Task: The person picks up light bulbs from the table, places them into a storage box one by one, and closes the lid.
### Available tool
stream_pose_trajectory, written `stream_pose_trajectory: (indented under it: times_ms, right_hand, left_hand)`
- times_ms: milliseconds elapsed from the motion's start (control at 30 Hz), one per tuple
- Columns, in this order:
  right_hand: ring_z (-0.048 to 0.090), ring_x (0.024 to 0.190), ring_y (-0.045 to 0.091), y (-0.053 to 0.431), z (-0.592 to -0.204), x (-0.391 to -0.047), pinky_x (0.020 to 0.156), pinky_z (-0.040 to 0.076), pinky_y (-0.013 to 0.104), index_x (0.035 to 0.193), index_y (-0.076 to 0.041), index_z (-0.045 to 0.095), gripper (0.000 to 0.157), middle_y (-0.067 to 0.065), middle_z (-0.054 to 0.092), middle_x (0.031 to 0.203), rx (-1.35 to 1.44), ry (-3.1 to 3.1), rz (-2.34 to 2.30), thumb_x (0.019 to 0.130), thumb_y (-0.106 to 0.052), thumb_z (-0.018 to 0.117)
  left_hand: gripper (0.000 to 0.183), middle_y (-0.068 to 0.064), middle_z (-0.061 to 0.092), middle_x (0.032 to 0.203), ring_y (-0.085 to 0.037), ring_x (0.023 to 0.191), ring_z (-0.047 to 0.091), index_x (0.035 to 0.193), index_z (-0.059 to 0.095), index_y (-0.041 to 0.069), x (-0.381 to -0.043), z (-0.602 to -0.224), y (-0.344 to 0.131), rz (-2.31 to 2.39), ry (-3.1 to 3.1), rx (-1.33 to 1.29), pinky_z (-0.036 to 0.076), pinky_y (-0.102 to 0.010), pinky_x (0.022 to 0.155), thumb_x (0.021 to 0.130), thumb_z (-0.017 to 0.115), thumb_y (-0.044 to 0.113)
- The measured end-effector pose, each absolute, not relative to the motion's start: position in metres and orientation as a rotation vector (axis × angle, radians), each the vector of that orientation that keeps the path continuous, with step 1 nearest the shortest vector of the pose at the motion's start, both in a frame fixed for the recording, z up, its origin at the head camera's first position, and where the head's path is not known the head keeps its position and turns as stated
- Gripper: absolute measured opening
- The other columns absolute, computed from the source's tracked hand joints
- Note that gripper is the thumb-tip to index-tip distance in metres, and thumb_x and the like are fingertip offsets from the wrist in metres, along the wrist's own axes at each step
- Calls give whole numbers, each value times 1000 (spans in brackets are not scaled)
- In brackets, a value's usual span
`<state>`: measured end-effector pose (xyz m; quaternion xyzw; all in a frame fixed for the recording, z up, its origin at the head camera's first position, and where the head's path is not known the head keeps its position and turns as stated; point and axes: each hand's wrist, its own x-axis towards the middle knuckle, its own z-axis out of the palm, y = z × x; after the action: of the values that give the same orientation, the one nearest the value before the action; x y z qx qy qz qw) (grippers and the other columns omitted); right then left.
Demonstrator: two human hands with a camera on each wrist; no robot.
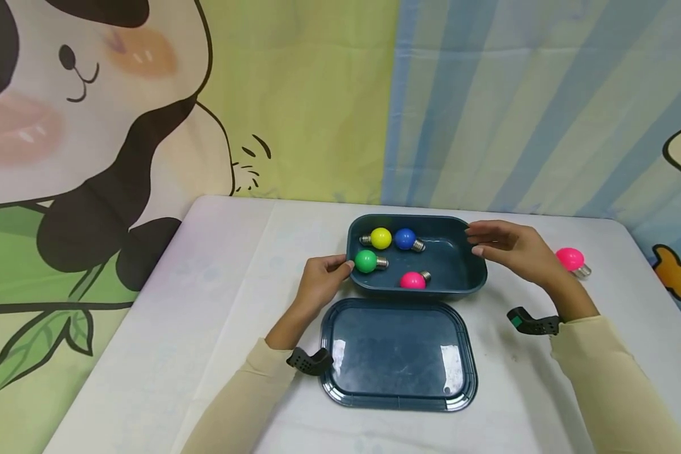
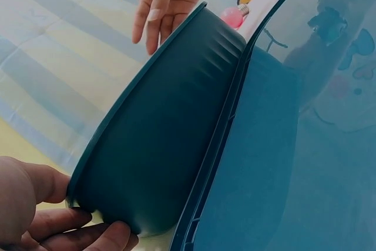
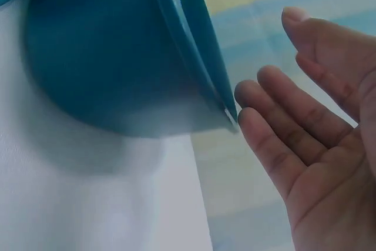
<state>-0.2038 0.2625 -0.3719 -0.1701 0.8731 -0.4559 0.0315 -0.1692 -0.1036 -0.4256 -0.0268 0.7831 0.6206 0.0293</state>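
Note:
A dark teal plastic box [image 1: 448,265] without its lid stands on the table, holding a yellow bulb [image 1: 381,238], a blue bulb [image 1: 405,239], a green bulb [image 1: 366,261] and a pink bulb [image 1: 413,280]. My left hand [image 1: 321,281] grips the box's left end, thumb at the rim and fingers below it, as the left wrist view shows. At the opposite end, my right hand [image 1: 513,251] has its fingers extended, fingertips right at the rim. In the right wrist view that hand [image 3: 317,139] is palm up with nothing in it.
The matching lid [image 1: 397,353] lies flat on the white-covered table [image 1: 215,353], just in front of the box. Another pink bulb [image 1: 570,260] lies on the table to the right, beyond my right hand. A printed cloth [image 1: 318,94] hangs behind the table.

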Motion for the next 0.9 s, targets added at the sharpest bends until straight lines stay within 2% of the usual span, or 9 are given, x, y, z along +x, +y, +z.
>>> stream_pose_trajectory:
  times_ms: [100,333,600,767,900]
  right_hand:
    - [62,105,5,270,-376,-200,81,51,14,134,-5,56,45,16,61,126,-480,2722,-1434,92,-15,69]
    - [61,105,3,289,-385,-194,81,50,13,134,-4,56,44,17,60,128,-428,2762,-1454,93,-15,68]
    - [57,102,-4,314,-389,-187,81,45,6,132,-7,58,42,5,62,125,-261,2907,-1433,93,-19,68]
    - [55,102,-7,327,-393,-183,81,44,5,136,-7,55,46,8,60,127,-177,2939,-1376,94,-23,67]
    - [52,106,-4,335,-394,-183,81,42,3,136,-6,55,45,6,59,128,-116,2989,-1377,94,-19,65]
  left_hand:
    - [38,-13,69,110,-20,100,67,122,64,-6,-169,-426,-104,1918,2411,-78,55,-32,84,94,64,19]
    - [37,-13,70,108,-20,99,67,121,64,-7,-169,-425,-105,1930,2412,-78,55,-32,83,94,64,18]
    - [38,-13,69,109,-20,99,67,122,63,-7,-169,-425,-105,1926,2409,-66,55,-33,84,94,64,18]
    - [37,-12,70,108,-20,99,67,121,64,-6,-169,-424,-105,1925,2410,-75,55,-33,84,94,64,18]
    - [37,-12,70,108,-20,99,67,121,64,-6,-169,-425,-104,1924,2410,-75,55,-33,84,94,64,18]
